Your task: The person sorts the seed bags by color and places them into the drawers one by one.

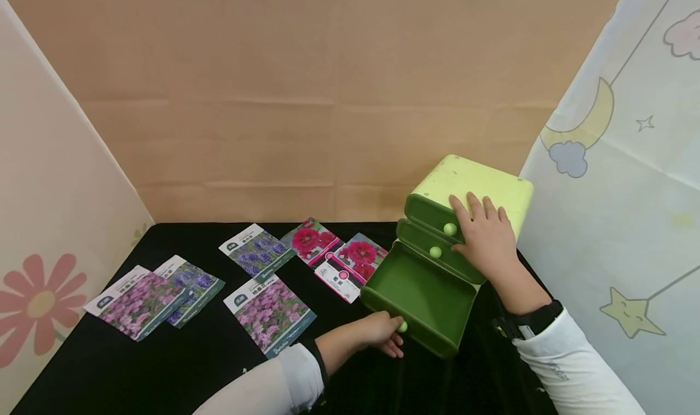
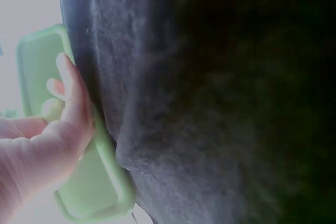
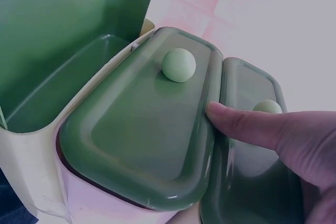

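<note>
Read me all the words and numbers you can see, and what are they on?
Nothing reads clearly.
Pink-flower packets: titles and bottom lettering, too small and blurred.
Purple-flower packets: titles, too small.
Magenta-flower packets: white-label writing, too small.
Right sleeve: dark marking, too blurred.
Open green drawer: none visible.

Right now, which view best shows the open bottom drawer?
The head view: it shows the open bottom drawer from above, with most of its interior and its knob. The left wrist view shows mainly its front, partly behind the left hand; the right wrist view catches only part, mostly interior.
</note>
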`<state>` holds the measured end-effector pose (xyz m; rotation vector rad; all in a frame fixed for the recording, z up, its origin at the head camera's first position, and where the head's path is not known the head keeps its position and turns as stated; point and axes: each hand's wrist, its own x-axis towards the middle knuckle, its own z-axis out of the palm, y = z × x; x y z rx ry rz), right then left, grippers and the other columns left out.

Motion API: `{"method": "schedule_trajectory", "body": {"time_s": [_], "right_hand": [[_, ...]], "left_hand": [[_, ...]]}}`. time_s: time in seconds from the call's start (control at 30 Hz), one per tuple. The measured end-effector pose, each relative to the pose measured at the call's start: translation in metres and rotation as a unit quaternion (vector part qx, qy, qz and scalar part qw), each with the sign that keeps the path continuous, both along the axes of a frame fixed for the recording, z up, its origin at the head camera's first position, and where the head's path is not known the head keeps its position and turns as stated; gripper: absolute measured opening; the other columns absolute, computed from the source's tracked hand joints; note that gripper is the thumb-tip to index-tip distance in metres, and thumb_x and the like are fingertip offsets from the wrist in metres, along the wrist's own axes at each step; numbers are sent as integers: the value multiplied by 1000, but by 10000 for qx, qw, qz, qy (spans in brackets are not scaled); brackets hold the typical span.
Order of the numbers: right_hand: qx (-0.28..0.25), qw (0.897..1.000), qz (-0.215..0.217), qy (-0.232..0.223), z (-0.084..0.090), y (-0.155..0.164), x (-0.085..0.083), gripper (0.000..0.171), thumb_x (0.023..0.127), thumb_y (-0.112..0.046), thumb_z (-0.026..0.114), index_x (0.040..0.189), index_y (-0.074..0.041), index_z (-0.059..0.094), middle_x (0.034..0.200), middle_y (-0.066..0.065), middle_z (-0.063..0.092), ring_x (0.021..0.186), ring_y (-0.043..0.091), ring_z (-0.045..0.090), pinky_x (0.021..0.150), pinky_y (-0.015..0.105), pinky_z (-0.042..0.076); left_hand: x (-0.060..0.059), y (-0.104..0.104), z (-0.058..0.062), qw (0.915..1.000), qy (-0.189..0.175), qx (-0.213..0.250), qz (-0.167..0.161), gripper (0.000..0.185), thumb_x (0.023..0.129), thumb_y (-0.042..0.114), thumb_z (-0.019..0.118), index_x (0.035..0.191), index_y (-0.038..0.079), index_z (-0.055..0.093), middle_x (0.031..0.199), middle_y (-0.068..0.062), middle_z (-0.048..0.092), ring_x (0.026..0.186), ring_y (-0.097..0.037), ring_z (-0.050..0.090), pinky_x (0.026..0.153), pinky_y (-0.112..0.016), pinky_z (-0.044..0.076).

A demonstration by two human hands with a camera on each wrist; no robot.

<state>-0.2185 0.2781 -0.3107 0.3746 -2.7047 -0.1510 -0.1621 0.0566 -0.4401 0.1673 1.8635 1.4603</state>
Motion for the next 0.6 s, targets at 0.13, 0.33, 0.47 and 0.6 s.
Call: {"method": "schedule_trajectory", "body": {"time_s": [0.13,0.33,0.47,0.6], "right_hand": [[9,10000,-3,-72,1,0,1,103,65,-23,90,146,-8,29,143,34,35,128,59,33,100,72,32],[31,10000,3,-74,1,1,1,103,65,-23,90,147,-8,28,143,34,35,128,60,33,100,72,32],[34,10000,17,-78,1,1,1,103,66,-23,90,147,-8,28,143,34,35,128,60,33,100,72,32],[46,10000,12,-73,1,0,0,103,65,-23,90,147,-8,28,143,34,35,128,60,32,99,72,32]], "left_hand": [[5,-3,-2,10000,7,-54,35,27,106,19,37,101,-3,50,73,-7,57,88,-42,70,69,-36,61],[9,-6,-5,9999,-33,44,103,26,106,19,35,102,-3,48,74,-7,57,87,-42,70,69,-37,61],[11,-6,-7,9997,-21,131,206,24,106,19,36,103,-3,46,74,-7,58,85,-41,71,69,-37,61],[11,-6,-8,9995,-31,171,272,24,106,19,36,104,-4,44,73,-7,59,85,-41,71,70,-37,61]]}}
